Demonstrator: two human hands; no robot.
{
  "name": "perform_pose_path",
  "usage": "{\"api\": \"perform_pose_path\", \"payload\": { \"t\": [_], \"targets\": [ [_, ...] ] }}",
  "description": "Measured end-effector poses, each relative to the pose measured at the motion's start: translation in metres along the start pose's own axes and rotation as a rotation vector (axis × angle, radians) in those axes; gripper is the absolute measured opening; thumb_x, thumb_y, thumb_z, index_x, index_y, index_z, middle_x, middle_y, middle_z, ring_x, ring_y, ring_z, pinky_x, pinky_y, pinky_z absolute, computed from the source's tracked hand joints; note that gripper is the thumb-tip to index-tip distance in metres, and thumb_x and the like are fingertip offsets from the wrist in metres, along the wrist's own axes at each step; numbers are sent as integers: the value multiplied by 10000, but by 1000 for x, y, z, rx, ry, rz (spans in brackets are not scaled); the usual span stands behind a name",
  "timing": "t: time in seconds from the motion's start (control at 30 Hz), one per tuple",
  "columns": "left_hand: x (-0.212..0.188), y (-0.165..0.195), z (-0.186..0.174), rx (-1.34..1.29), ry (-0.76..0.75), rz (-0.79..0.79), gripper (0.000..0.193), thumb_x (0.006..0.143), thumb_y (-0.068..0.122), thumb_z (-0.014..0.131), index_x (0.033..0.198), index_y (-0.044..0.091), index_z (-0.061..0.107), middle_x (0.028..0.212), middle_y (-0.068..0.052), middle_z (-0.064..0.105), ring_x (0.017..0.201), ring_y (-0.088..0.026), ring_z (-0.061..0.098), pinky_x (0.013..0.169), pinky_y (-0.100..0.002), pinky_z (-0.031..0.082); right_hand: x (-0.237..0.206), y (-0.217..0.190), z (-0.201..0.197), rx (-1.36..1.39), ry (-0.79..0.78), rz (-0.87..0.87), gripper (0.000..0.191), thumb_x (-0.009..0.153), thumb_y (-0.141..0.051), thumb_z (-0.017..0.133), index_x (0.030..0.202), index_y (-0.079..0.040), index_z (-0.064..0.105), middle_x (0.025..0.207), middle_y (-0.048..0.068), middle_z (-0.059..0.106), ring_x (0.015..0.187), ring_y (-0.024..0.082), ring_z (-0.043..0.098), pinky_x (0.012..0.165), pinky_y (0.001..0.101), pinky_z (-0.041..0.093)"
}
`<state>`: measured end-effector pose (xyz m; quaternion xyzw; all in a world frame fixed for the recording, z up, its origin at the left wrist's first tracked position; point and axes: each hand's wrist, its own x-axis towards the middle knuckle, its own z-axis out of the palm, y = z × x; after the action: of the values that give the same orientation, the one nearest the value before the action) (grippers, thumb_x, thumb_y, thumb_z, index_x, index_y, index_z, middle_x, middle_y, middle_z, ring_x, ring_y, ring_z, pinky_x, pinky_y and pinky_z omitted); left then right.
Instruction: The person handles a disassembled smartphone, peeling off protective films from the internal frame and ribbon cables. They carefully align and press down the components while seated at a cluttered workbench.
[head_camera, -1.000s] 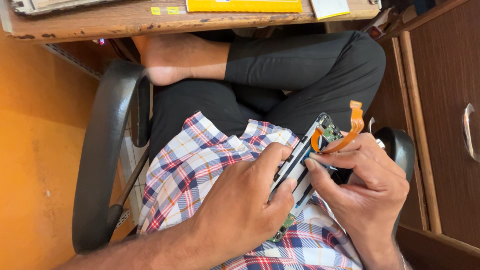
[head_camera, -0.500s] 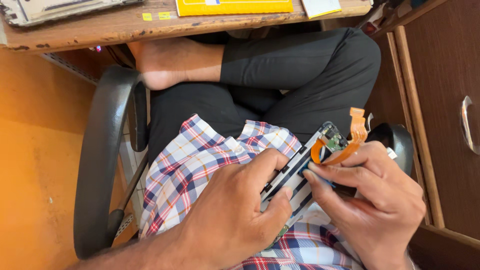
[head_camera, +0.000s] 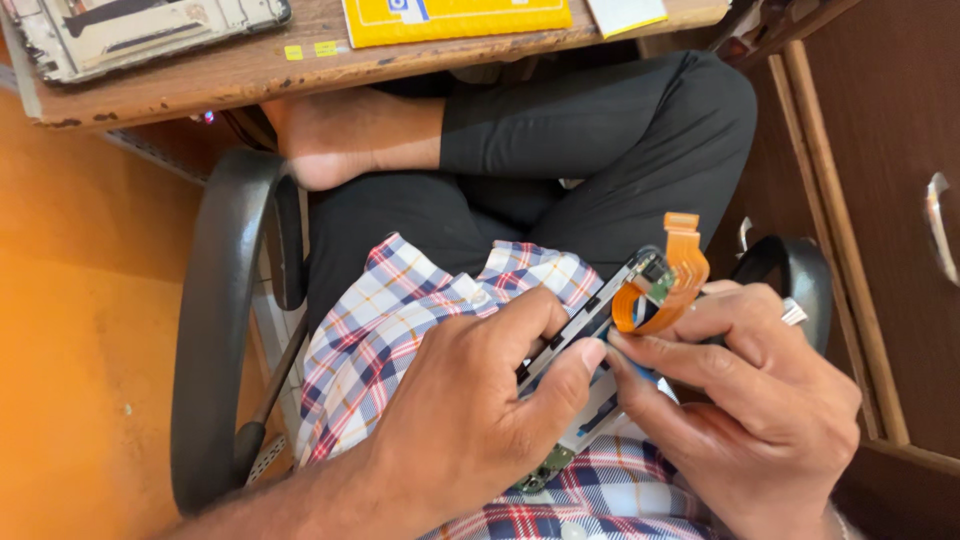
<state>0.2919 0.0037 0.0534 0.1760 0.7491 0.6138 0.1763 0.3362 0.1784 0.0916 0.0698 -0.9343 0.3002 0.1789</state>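
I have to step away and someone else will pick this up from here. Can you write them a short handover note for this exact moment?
Left hand: wrapped around the opened device, thumb pressed on its edge.
Right hand: steadies the device from the other side, index fingertip meeting the left thumb.
Orange flex cable: looped free at the device's top end, by the small green board.
Done: the device is open, its inner parts exposed.
Left: cannot tell whether the cable is seated.
Another opened frame and a yellow packet lie on the desk.

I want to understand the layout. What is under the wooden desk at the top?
Under the wooden desk show a bare foot and a bent knee in black trousers, on an office chair. The floor beneath them is covered.
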Motion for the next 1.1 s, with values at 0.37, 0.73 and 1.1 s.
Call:
{"api": "perform_pose_path", "payload": {
  "t": [0.37,0.73,1.1],
  "targets": [
    [-1,-1,4,55,8,-6,238,903,251,661,821,47,570,530,-101,594,443,-260,638,434,-387,454,-6,1,-6,-2,-66,56,304,673,40,845,961,-20,765,946,92,698,827,152,688,682,250,527],
    [-2,3,4,70,-17,-56,213,851,248,668,855,53,582,570,-102,638,482,-251,678,453,-376,498,-7,6,-6,6,-49,36,298,663,9,857,942,-44,766,928,72,695,823,137,683,678,249,519],
    [2,7,4,118,-26,-70,253,828,273,708,829,50,588,571,-104,646,495,-268,686,461,-386,504,-8,5,-8,25,-60,62,271,696,9,836,954,-54,782,895,51,688,753,107,658,615,236,491]
  ]
}}
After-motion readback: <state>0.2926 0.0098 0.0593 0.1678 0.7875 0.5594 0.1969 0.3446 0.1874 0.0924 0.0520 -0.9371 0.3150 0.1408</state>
